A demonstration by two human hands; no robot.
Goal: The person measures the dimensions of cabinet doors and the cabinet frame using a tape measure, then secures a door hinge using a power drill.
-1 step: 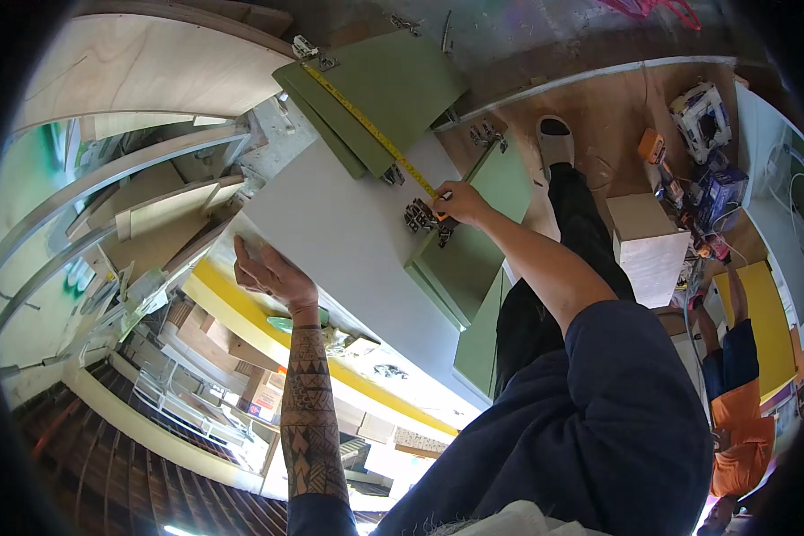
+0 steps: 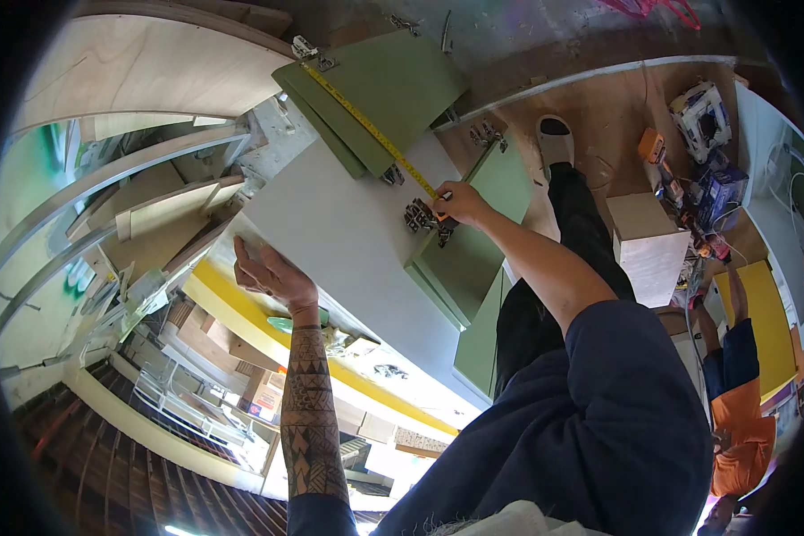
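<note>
My right hand [image 2: 461, 205] is closed around a tape measure [image 2: 437, 213], whose orange case shows only in part between the fingers. Its yellow blade [image 2: 366, 123] stretches across the upper green panel [image 2: 400, 89] to that panel's far left corner. Just below the right hand, a cluster of metal hinges [image 2: 422, 216] rests on the light grey board [image 2: 344, 223]. My left hand [image 2: 275, 275], fingers apart and holding nothing, hovers at or beside that board's left edge; whether it touches is unclear. Another stack of green panels [image 2: 463, 272] lies under my right forearm.
Curved plywood sheets [image 2: 152, 67] and wood offcuts crowd the left. A yellow panel edge [image 2: 228, 299] runs below my left hand. At right stand a pale box [image 2: 649, 250], an orange tool [image 2: 651, 146] and a white frame-like object [image 2: 701, 121]. A person in orange [image 2: 743, 447] is at lower right.
</note>
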